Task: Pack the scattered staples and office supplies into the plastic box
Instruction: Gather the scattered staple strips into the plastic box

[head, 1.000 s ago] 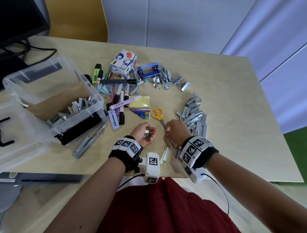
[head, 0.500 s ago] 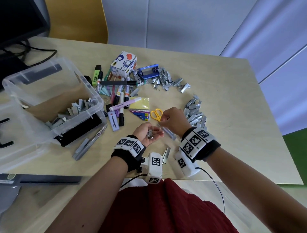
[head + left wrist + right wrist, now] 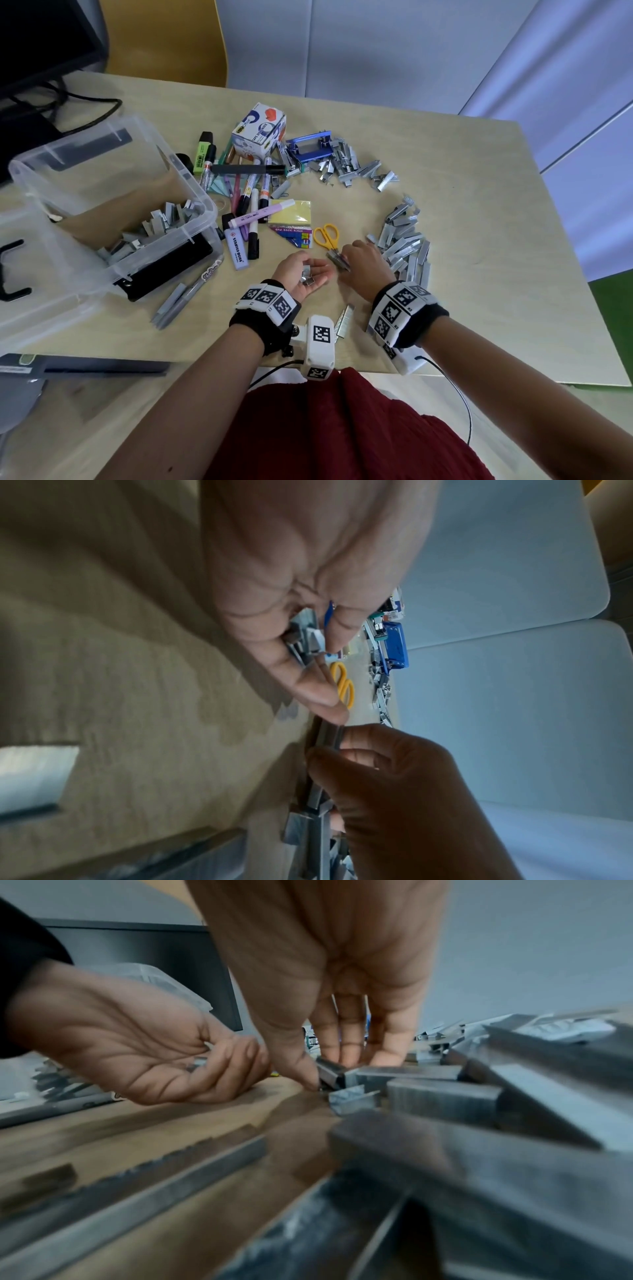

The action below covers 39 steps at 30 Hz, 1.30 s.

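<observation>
The clear plastic box point(image 3: 202, 205) stands at the left with several staple strips point(image 3: 161, 219) inside. My left hand point(image 3: 313, 274) lies palm up at the table's front middle, its fingers curled round a few staple strips point(image 3: 304, 639). Just to its right, my right hand point(image 3: 344, 262) pinches a staple strip point(image 3: 330, 1069) lying on the table by the blades of the yellow scissors point(image 3: 327, 236). A big pile of staples point(image 3: 404, 240) lies right of that hand. A second staple pile point(image 3: 346, 164) lies further back.
Markers and highlighters point(image 3: 250, 202), yellow sticky notes point(image 3: 291, 212), a note pad point(image 3: 294, 234), a tape dispenser box point(image 3: 260, 132) and a blue stapler part point(image 3: 308, 147) lie mid-table. One loose strip point(image 3: 344, 318) lies near the front edge. The box lid point(image 3: 34, 308) lies at the left.
My right hand left the strips near the front edge, came up to the left palm, and now pinches a strip beside the scissors. The left fingers have uncurled a little.
</observation>
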Available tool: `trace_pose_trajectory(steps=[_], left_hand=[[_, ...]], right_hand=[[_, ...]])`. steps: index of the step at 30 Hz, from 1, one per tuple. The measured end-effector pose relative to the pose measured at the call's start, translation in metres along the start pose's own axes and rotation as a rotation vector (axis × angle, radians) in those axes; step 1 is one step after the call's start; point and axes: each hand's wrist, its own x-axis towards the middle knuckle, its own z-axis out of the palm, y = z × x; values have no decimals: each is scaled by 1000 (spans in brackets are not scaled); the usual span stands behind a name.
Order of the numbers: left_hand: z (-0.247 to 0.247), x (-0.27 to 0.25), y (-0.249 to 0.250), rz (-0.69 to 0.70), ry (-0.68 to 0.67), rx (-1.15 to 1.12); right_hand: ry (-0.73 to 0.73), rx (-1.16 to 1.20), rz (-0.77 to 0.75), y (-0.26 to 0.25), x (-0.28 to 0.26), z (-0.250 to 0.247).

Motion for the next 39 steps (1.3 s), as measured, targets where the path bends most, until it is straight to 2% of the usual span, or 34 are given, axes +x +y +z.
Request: trace_pose_trajectory(steps=[6, 10, 17, 21, 24, 27, 32, 34, 39], left_hand=[[-2, 2, 1, 19, -12, -13], [4, -1, 1, 31, -55, -92], [14, -3, 3, 21, -87, -267], [7, 3, 4, 32, -104, -323], [0, 8, 4, -6, -87, -232], [-5, 10, 5, -42, -83, -89], [-9, 10, 4, -61, -122, -70], [-9, 9, 3, -56, -126, -100], [-5, 9, 2, -8, -93, -213]], right_hand=[[50, 174, 28, 5, 4, -18], [77, 292, -68, -15, -6, -38], [-1, 234, -183, -41, -9, -36], [121, 344, -180, -31, -8, -49], [219, 369, -91, -9, -1, -56], [122, 276, -46, 15, 1, -57], [-197, 31, -175, 31, -15, -35], [-223, -42, -219, 30, -18, -25], [-132, -116, -234, 29, -12, -19]])
